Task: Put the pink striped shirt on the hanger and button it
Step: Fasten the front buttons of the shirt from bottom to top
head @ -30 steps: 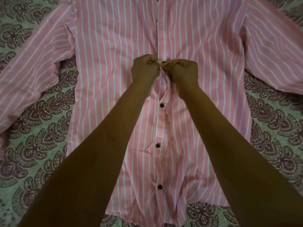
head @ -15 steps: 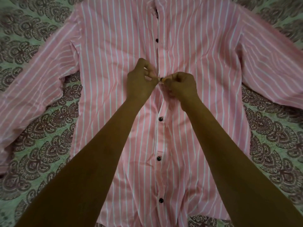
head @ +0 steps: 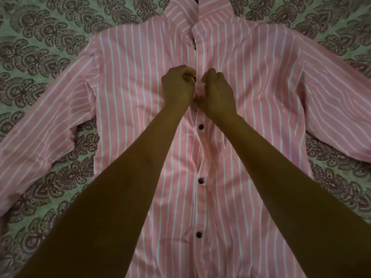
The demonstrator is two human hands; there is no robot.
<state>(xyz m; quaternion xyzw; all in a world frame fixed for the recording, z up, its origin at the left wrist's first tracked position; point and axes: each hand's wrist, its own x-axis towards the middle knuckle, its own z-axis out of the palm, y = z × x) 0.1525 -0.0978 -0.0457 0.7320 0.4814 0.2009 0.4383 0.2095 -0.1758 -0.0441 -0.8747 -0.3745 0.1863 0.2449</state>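
Since the frame half a second back the fingertips have drawn apart. They met over a dark button then, and now a strip of placket (head: 197,63) shows between them — and the collar (head: 212,19) has come into view.

The pink striped shirt (head: 130,77) lies flat and front-up on a green printed cloth (head: 40,47) with dark paisley shapes. Its collar points towards the cloth's far side and its hem towards the near side. One sleeve (head: 40,127) is spread towards the cloth's left side and the other sleeve (head: 331,109) towards its right.

The left hand (head: 177,87) and right hand (head: 217,93) sit side by side on the chest of the shirt, heels almost touching, one on either side of the front opening. The left hand's fingers (head: 187,72) are curled tight, thumb against forefinger, pinching the front edge there. The right hand's fingers (head: 209,74) are curled down onto the other edge, gripping pink cloth that bunches beneath them. Whether a button sits between the fingertips cannot be told.

On the near side of the hands three black buttons (head: 201,127) are fastened in a line down the placket. Beyond the hands the front stands open in a thin dark slit — it runs up to the collar.
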